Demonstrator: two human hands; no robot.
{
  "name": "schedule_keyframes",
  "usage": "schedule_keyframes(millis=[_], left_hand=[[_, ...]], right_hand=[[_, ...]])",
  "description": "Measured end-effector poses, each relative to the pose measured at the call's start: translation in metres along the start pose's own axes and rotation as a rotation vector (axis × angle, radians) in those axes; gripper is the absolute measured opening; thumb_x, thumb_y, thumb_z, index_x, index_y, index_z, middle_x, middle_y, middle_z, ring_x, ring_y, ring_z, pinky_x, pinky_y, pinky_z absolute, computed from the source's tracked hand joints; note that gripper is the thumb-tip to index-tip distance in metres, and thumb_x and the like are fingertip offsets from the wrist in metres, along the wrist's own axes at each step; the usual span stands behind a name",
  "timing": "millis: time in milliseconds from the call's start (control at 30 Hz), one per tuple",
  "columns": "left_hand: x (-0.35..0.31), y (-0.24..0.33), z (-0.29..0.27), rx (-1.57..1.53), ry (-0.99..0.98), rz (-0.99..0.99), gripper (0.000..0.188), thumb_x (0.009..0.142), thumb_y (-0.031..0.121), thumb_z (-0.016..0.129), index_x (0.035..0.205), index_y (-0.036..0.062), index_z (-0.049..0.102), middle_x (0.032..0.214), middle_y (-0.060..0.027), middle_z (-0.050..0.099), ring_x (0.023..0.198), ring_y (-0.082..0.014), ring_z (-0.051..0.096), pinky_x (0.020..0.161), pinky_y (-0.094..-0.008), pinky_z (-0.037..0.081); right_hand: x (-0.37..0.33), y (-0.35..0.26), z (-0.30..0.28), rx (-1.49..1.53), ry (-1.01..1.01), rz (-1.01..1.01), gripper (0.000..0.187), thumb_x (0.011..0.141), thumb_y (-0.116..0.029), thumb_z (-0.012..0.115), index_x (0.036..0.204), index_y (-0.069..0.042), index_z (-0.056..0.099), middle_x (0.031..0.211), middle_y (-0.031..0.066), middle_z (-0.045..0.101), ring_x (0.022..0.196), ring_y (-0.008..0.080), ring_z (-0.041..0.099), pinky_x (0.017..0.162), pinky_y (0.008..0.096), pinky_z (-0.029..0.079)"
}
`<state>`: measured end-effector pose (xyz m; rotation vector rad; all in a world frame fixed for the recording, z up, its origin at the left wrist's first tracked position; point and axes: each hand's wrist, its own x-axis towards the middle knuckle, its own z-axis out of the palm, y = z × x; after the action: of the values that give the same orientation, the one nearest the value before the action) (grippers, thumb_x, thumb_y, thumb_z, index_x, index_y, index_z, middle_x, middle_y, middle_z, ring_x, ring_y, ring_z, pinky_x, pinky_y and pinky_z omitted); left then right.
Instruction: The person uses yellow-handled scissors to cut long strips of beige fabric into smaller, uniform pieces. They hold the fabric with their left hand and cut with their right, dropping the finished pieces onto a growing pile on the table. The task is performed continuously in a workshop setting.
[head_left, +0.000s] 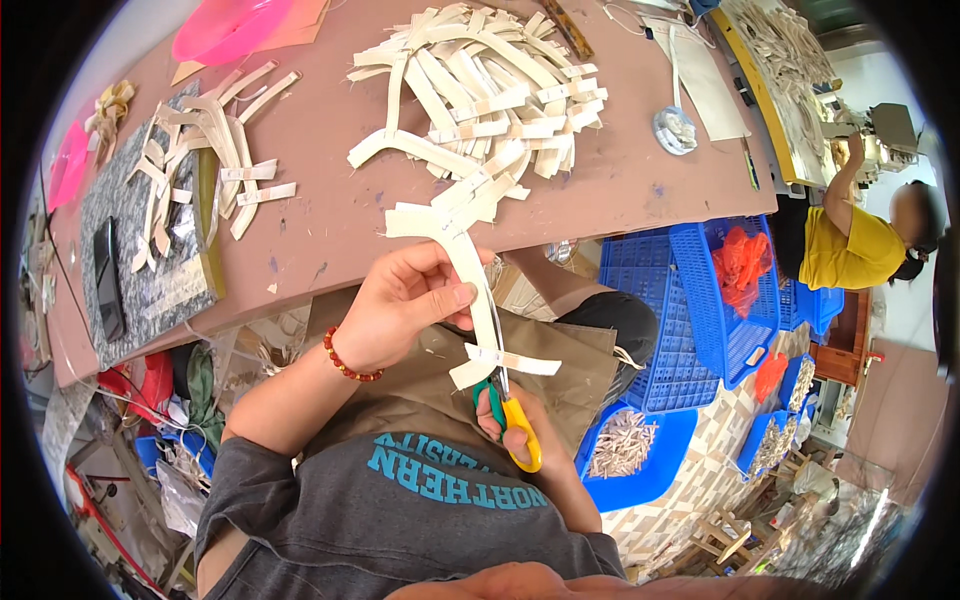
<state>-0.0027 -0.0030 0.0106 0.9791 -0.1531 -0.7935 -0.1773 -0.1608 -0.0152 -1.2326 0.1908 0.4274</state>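
A long cream fabric strip (466, 268) with a forked upper end hangs between the thumb and fingers of my left hand (410, 298), just off the table's near edge. Below, my right hand (545, 420) grips scissors (522, 436) with yellow and green handles. Their blades lie along the strip's lower right side, close to a short cross piece bearing a printed tag. Whether they are cutting cannot be told. The strip's upper end meets a chain of similar pieces running to a big heap of cream strips (470, 70) on the brown table (330, 120).
Left on the table are more strips (240, 150), a speckled board (190, 270) and a dark phone (108, 280). A small clear dish (675, 132) stands at the right. Blue crates (655, 300) and a blue tub (640, 480) fill the floor. A person in yellow (850, 250) works far right.
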Motion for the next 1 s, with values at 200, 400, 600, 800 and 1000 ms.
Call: schedule_keyframes(millis=[200, 400, 600, 800, 1000], left_hand=[[-0.004, -0.008, 0.001, -0.014, -0.121, -0.04, 0.033, 0.085, 0.0, 0.058, 0.118, -0.0021, 0.054, 0.087, -0.0052, 0.062, 0.075, -0.0103, 0.061, 0.066, -0.0234, 0.053], [-0.006, -0.008, 0.002, 0.025, -0.118, -0.077, 0.034, 0.083, -0.002, 0.06, 0.117, -0.002, 0.054, 0.09, -0.0052, 0.063, 0.077, -0.0106, 0.061, 0.067, -0.0241, 0.053], [-0.002, -0.002, -0.003, 0.029, -0.038, -0.027, 0.032, 0.081, -0.002, 0.062, 0.113, -0.0015, 0.057, 0.094, -0.0072, 0.064, 0.079, -0.0116, 0.061, 0.071, -0.0263, 0.053], [-0.003, -0.006, -0.004, 0.082, -0.111, 0.001, 0.025, 0.084, -0.002, 0.061, 0.109, 0.0014, 0.059, 0.092, -0.0035, 0.063, 0.082, -0.0095, 0.06, 0.073, -0.0253, 0.052], [-0.005, -0.009, 0.001, 0.028, -0.089, 0.038, 0.024, 0.084, -0.003, 0.06, 0.108, 0.0013, 0.059, 0.093, -0.0046, 0.063, 0.083, -0.0103, 0.06, 0.073, -0.0258, 0.052]], right_hand=[[-0.002, 0.003, 0.003, 0.154, 0.014, 0.016, 0.052, 0.079, -0.049, 0.067, 0.1, -0.004, 0.048, 0.076, -0.0018, 0.045, 0.067, 0.0057, 0.039, 0.057, 0.0197, 0.032], [-0.002, -0.002, 0.003, 0.128, 0.055, 0.073, 0.069, 0.077, -0.054, 0.066, 0.118, -0.002, 0.046, 0.094, 0.0, 0.047, 0.076, 0.0054, 0.042, 0.066, 0.0188, 0.037], [-0.005, 0.004, 0.007, 0.102, 0.136, 0.112, 0.076, 0.074, -0.062, 0.064, 0.118, -0.003, 0.047, 0.092, -0.0008, 0.046, 0.073, 0.0052, 0.041, 0.064, 0.0203, 0.036], [0.002, -0.006, 0.006, 0.063, 0.023, 0.086, 0.089, 0.066, -0.074, 0.061, 0.116, -0.002, 0.046, 0.082, -0.0028, 0.042, 0.069, 0.0046, 0.037, 0.06, 0.0193, 0.032], [0.008, -0.013, 0.014, -0.004, 0.056, 0.041, 0.095, 0.062, -0.082, 0.053, 0.113, -0.002, 0.046, 0.079, -0.0032, 0.038, 0.067, 0.0058, 0.033, 0.058, 0.0201, 0.028]])
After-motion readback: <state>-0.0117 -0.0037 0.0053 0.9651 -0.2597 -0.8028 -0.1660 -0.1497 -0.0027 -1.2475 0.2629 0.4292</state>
